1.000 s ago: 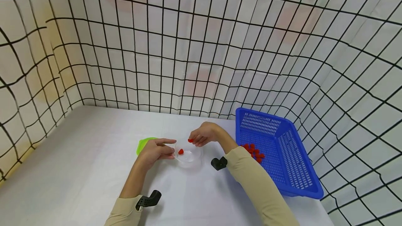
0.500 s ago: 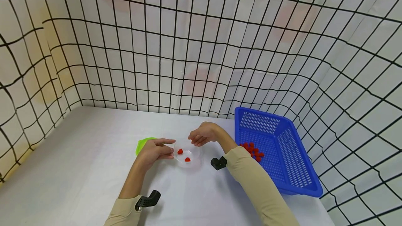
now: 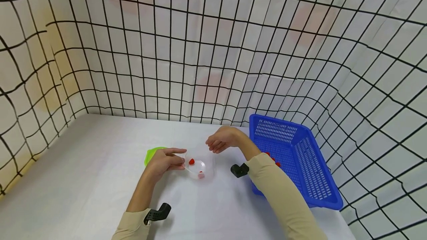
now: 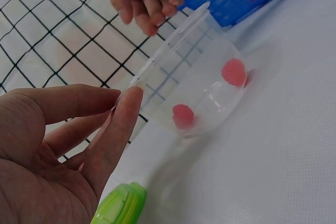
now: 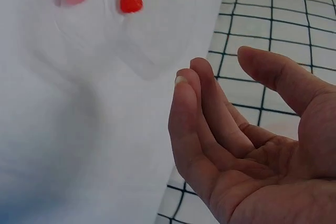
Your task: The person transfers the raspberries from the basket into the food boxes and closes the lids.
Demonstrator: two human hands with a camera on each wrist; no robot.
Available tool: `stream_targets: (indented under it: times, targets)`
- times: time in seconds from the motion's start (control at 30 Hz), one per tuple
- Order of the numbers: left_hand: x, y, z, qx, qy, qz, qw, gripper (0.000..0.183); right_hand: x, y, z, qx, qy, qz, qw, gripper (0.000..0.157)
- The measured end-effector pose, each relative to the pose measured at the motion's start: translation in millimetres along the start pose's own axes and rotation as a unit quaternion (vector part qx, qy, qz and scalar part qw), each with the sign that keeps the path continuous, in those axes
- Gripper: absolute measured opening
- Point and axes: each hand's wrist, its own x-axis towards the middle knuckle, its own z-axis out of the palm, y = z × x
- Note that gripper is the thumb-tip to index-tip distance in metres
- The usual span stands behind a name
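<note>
My left hand [image 3: 164,162] pinches the rim of a clear plastic container [image 3: 209,167] standing on the white table. Inside lie two small red raspberry-like pieces; the left wrist view shows one piece [image 4: 183,116] toward the pinched side and another piece [image 4: 234,72] by the far wall. To the right of the container and above it hovers my right hand [image 3: 222,139], fingers loosely bent and thumb apart, as the right wrist view [image 5: 236,145] shows; nothing is in it. A bright green lid [image 4: 123,204] lies on the table behind the left hand.
At the right stands a blue plastic basket [image 3: 303,162] with several more red pieces [image 3: 278,164], partly covered by the right sleeve. Black netting [image 3: 213,47] over white sheeting borders the table's back and sides.
My right hand let go of a red piece, which dropped into the container beside the first, then moved slightly right and up. My left hand stayed on the rim.
</note>
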Motion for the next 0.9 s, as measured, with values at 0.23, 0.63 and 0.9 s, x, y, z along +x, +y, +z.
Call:
stream_targets:
  times: [0.23, 0.63, 0.9]
  targets:
    - [-2.4, 0.9, -1.4, -0.002, 0.001, -0.001, 1.0000, 0.044, -24, -1, -37.0, 0.019, 0.029, -0.003, 0.999, 0.034]
    - [-1.4, 0.7, -2.1, -0.005, -0.002, -0.001, 1.0000, 0.045, -64, 26, -94.7, 0.034, 0.075, -0.008, 0.997, 0.041]
    - [-1.7, 1.5, -1.2, -0.005, -0.007, 0.002, 1.0000, 0.046, -79, 51, -115.5, 0.028, 0.092, -0.004, 0.995, 0.050]
